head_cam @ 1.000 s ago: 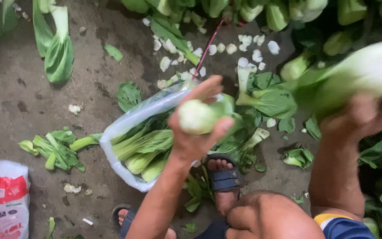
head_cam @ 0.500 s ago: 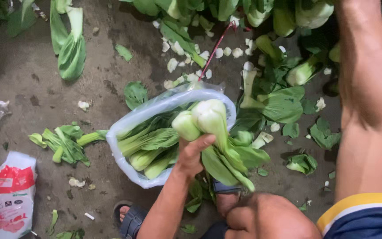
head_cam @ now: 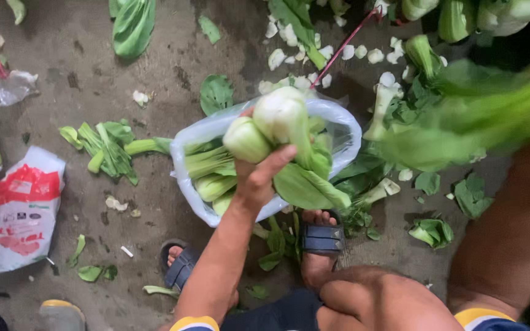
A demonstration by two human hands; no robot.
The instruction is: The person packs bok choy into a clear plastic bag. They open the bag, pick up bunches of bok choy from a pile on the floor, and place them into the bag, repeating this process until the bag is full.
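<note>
bag [head_cam: 345,122] holds bok choy [head_cam: 207,165]; left hand [head_cam: 259,181] grips two heads [head_cam: 277,119] above.

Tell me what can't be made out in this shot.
- Right hand: head view, out of frame past the right edge; only the forearm shows.
- Green vegetable at right: motion blur hides its shape.
- Clear plastic bag: its bottom is hidden by bok choy in the left hand.

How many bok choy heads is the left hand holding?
2: a smaller head on the left and a larger head beside it, both gripped by the left hand over the plastic bag.
</note>
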